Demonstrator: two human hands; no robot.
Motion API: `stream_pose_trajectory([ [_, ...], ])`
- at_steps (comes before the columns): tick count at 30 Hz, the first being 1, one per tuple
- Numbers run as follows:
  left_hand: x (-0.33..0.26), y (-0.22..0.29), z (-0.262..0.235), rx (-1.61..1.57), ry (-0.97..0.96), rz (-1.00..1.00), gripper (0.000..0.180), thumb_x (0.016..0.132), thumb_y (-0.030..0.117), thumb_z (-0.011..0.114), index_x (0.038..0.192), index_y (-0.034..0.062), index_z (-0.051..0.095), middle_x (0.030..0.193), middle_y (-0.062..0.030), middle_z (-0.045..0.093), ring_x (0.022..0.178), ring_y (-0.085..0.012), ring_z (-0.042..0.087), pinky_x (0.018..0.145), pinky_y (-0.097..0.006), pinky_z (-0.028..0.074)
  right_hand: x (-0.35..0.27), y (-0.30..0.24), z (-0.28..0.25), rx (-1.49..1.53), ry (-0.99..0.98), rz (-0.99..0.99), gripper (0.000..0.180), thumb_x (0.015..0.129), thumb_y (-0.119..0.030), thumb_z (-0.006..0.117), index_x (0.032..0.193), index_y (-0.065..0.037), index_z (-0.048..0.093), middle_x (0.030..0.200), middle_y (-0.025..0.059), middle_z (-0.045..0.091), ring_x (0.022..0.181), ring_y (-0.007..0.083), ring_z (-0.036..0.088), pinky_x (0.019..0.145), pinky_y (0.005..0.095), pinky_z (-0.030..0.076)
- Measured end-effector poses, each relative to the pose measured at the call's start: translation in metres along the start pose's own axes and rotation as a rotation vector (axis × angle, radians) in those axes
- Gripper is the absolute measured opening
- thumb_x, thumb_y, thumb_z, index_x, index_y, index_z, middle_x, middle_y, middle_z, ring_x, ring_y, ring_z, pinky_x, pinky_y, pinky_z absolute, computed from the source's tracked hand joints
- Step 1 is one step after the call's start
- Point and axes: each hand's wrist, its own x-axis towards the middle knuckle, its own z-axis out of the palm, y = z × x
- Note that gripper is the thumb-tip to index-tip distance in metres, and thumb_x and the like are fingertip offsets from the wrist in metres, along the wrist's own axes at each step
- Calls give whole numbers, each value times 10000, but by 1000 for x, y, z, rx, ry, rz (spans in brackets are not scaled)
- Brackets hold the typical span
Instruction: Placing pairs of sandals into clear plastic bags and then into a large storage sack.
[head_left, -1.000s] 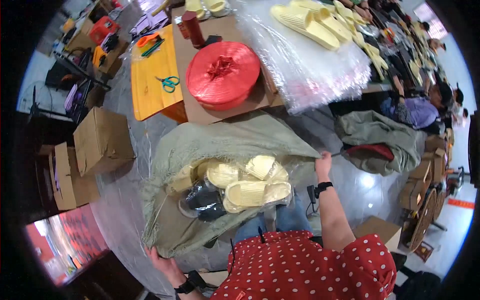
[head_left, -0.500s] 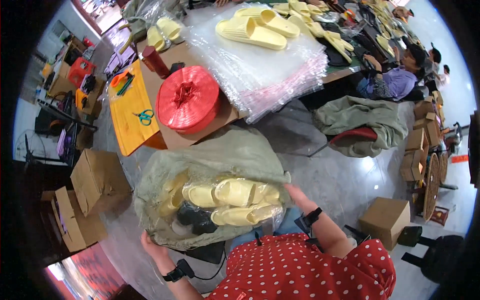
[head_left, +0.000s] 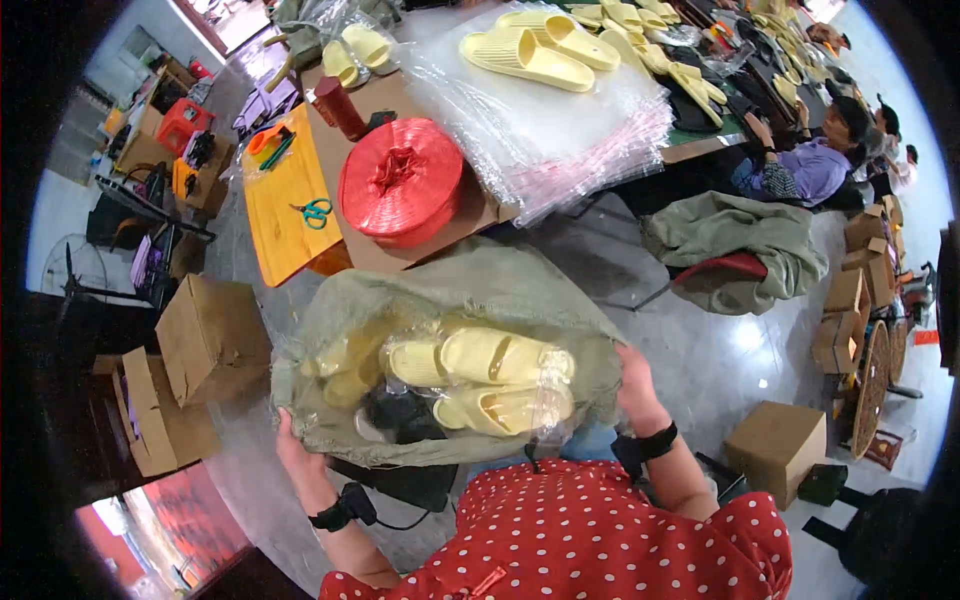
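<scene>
A grey-green woven sack [head_left: 440, 280] gapes open in front of me, its mouth spread wide. My left hand [head_left: 297, 447] grips its near left rim, and my right hand [head_left: 636, 385] grips the right rim; the fingers are partly hidden by the cloth. Inside lie pale yellow slippers [head_left: 480, 355] in clear plastic bags, some of them side by side at the right. A black bundle [head_left: 400, 413] sits beside them, its kind hard to make out. More wrapped yellow slippers lie in the shaded left part of the sack.
Beyond the sack, a table holds a red roll of plastic twine [head_left: 402, 185], a stack of clear bags [head_left: 560, 130] and yellow slippers [head_left: 525, 58]. Teal scissors [head_left: 314, 213] lie on a wooden board [head_left: 283, 235]. Cardboard boxes [head_left: 212, 338] stand at left and right. A co-worker [head_left: 810, 165] sits far right.
Both hands have drawn the sack's mouth wider, the right hand moving outward to the right. The slippers inside show more fully. The whole view has shifted slightly.
</scene>
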Motion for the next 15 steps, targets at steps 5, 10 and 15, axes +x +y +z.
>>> stream_pose_trajectory([
  [5,-68,26,6,14,-10,111,431,1004,311,488,1290,-10,525,1256,-135,602,1113,-288,596,949,-446,479,-11,-66,60,27,53,41,274,935,-182,504,1142,-27,598,1058,91,657,946,233,638,843,377,517],
  [10,-148,4,35,357,-45,589,495,983,302,498,1308,-70,491,1314,-181,537,1206,-304,534,1010,-433,435,-53,-122,39,38,-155,-110,280,934,-173,505,1114,6,623,1009,114,680,911,238,664,825,391,531],
  [15,-234,13,57,905,-236,909,748,904,548,402,1471,79,273,1462,-184,356,1305,-344,420,1054,-505,374,-108,-129,1,-569,-25,-485,486,888,-285,630,1284,-15,557,1273,72,573,1174,194,493,1005,339,379],
])
